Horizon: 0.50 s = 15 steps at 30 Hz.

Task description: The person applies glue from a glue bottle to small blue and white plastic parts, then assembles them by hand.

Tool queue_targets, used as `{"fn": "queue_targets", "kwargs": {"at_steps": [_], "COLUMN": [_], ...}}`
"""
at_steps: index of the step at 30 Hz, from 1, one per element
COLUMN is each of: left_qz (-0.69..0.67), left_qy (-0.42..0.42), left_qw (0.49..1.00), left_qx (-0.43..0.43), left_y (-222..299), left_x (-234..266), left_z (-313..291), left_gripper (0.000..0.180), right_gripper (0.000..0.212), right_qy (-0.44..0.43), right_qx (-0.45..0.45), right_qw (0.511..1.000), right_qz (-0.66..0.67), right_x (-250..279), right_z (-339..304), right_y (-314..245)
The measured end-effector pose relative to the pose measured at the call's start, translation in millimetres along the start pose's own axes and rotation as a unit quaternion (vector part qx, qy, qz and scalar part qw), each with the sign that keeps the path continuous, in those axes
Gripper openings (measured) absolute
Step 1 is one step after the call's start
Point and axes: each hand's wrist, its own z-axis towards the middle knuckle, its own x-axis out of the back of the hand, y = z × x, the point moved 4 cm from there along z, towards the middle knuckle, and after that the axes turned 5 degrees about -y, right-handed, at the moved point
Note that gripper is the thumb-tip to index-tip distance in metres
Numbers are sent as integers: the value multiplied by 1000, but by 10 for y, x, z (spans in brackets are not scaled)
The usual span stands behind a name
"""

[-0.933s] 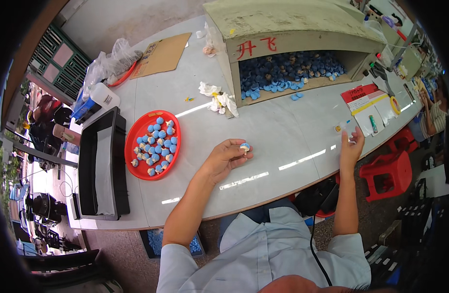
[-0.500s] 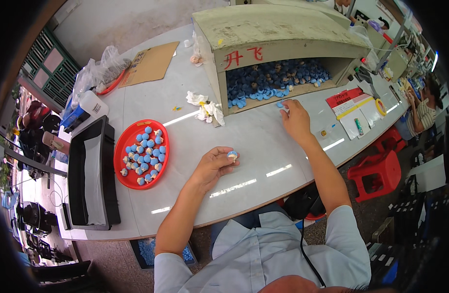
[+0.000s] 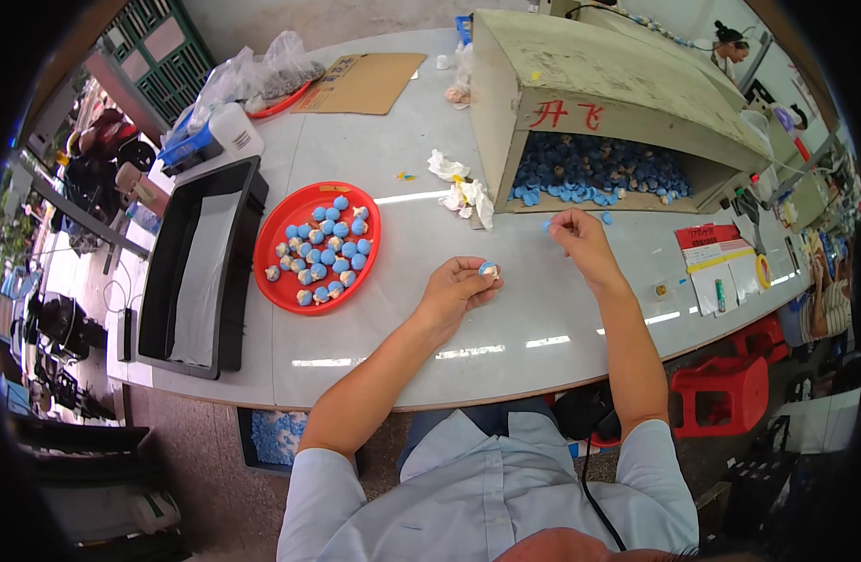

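Observation:
My left hand [image 3: 456, 292] is over the table with its fingers closed round a small blue and cream ball-shaped piece [image 3: 488, 270]. To its right, just in front of the box opening, my right hand [image 3: 585, 248] pinches a small blue cap-like piece [image 3: 546, 227] between thumb and fingertips. Another loose blue piece [image 3: 607, 217] lies on the table beside the right hand. Many like pieces [image 3: 589, 173] are heaped inside the open-fronted box [image 3: 636, 105]. Left of my left hand, a round red tray [image 3: 365, 272] bears several blue and cream balls [image 3: 328, 227].
A black bin [image 3: 234, 309] stands left of the red tray. Crumpled tissues [image 3: 468, 197] lie by the box's left corner, and a cardboard sheet [image 3: 365, 82] lies at the back. Papers [image 3: 716, 258] and a roll of yellow tape [image 3: 763, 272] lie right. Red stools [image 3: 721, 398] stand below the table edge.
The view has shifted, so the table things appear farther right. My right hand has drawn left along the box front with the blue cap-like piece. My left hand still holds its ball-shaped piece.

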Motion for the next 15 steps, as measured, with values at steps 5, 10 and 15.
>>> {"fn": "queue_targets", "kwargs": {"at_steps": [5, 10, 15], "left_qz": [-37, -42, -47], "left_qy": [24, 20, 26], "left_qw": [992, 995, 996], "left_qx": [-114, -91, -66], "left_y": [66, 24, -15], "left_x": [79, 54, 90], "left_z": [41, 48, 40], "left_gripper": [34, 33, 31], "right_gripper": [11, 11, 12], "right_qy": [-269, -285, -192], "right_qx": [-161, -210, -203], "right_qw": [897, 872, 904], "right_qz": [312, 338, 323], "right_x": [-477, -743, -851], "right_z": [-229, -309, -338], "right_y": [-228, -128, -136]}}
